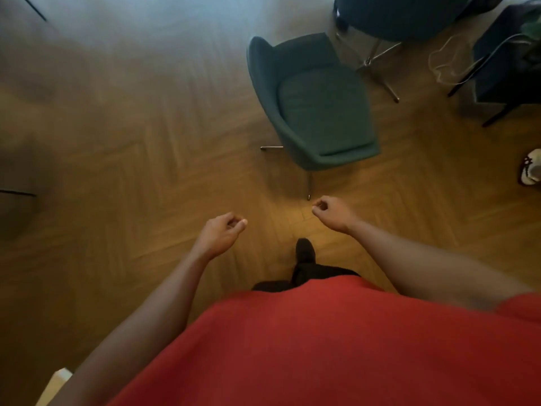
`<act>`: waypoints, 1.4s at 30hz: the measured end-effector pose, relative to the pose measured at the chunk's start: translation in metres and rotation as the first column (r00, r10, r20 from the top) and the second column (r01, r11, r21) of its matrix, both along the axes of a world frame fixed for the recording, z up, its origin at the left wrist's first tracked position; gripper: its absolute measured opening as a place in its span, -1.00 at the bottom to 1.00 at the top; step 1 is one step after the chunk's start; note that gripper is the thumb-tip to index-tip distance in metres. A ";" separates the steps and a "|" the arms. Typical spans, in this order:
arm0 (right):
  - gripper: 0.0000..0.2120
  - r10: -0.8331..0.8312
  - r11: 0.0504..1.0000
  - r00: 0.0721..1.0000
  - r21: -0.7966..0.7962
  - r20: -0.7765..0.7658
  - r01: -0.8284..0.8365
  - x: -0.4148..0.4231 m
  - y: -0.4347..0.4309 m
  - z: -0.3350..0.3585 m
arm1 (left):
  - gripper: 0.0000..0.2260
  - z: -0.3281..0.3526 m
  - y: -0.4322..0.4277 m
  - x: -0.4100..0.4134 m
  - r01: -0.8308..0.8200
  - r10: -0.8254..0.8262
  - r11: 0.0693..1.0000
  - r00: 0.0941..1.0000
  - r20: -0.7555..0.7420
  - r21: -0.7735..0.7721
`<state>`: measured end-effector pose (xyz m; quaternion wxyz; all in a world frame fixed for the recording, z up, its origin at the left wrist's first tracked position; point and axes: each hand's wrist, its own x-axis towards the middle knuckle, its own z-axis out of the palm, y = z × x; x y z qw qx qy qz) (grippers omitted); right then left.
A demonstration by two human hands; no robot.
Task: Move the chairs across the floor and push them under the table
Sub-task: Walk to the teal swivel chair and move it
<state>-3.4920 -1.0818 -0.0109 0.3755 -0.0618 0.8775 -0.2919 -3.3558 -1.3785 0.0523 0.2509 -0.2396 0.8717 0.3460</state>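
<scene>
Teal fabric covers the nearest chair (316,109), which stands on the herringbone wood floor (131,171) just ahead and slightly to my right. Its seat opens towards me and its thin metal legs splay out underneath. One leg tip sits close in front of my right grip (332,213) without touching it.

Neither grip is on the chair. The right grip hangs over the floor with its fingers loosely curled and the thumb near the forefinger, holding nothing. The left grip (222,232) hangs the same way, loose and empty, further from the chair and well apart from the right.

Below them I see a black shoe (305,250) stepping forward and the front of a red shirt (322,347).

Beyond the near chair, at the top right, stands a second chair (404,16) in darker teal, on a chrome star base (377,60). To the right of it is a dark blue seat (497,68) on black legs, with pale cables (445,60) draped beside it. A light trainer (531,171) peeks in at the right edge.

The picture is blurred, so I cannot make out finer detail.
</scene>
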 end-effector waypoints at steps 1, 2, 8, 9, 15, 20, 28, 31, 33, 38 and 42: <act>-0.69 0.000 1.000 1.000 0.005 -0.016 0.000 -0.013 -0.013 0.003 | -0.73 0.003 -0.013 -0.013 -0.014 0.014 1.000 1.000 -0.013 0.008; -0.68 -0.007 1.000 0.999 0.014 -0.034 0.007 -0.026 -0.027 0.006 | -0.75 0.004 -0.026 -0.024 -0.026 0.026 1.000 0.999 -0.022 0.014; -0.37 -0.107 0.986 0.956 0.097 -0.275 0.138 -0.108 -0.116 0.016 | -0.83 0.003 -0.110 -0.085 -0.054 0.058 0.996 0.996 -0.062 0.064; -0.32 -0.118 0.981 0.949 0.114 -0.292 0.158 -0.122 -0.132 0.014 | -0.84 0.002 -0.126 -0.097 -0.033 0.037 0.997 0.997 -0.064 0.069; -0.20 -0.190 0.941 0.964 0.247 -0.184 0.233 -0.173 -0.208 -0.009 | -0.81 0.003 -0.235 -0.199 0.221 -0.219 0.975 0.974 -0.057 0.032; -0.20 -0.365 0.850 0.910 0.328 -0.196 0.412 -0.184 -0.244 -0.016 | -0.78 0.017 -0.296 -0.306 0.541 -0.549 0.836 0.828 -0.111 -0.092; -0.30 -0.411 0.779 0.899 0.454 -0.153 0.433 -0.219 -0.263 -0.038 | -0.70 0.005 -0.267 -0.464 0.834 -0.878 0.478 0.452 -0.157 -0.275; -0.36 -0.428 0.767 0.897 0.479 -0.113 0.427 -0.234 -0.259 -0.055 | -0.54 -0.010 -0.233 -0.511 0.890 -0.966 0.258 0.236 -0.103 -0.377; -0.40 -0.416 0.767 0.901 0.487 -0.120 0.419 -0.238 -0.257 -0.062 | -0.46 -0.020 -0.212 -0.539 0.898 -0.988 0.152 0.134 -0.072 -0.413; -0.46 -0.417 0.768 0.891 0.454 -0.182 0.452 -0.237 -0.258 -0.069 | -0.35 -0.057 -0.183 -0.597 0.876 -0.983 -0.178 -0.178 0.042 -0.448; -0.47 -0.449 0.758 0.876 0.445 -0.176 0.477 -0.243 -0.265 -0.070 | -0.43 -0.083 -0.173 -0.632 0.852 -0.952 -0.298 -0.298 0.070 -0.431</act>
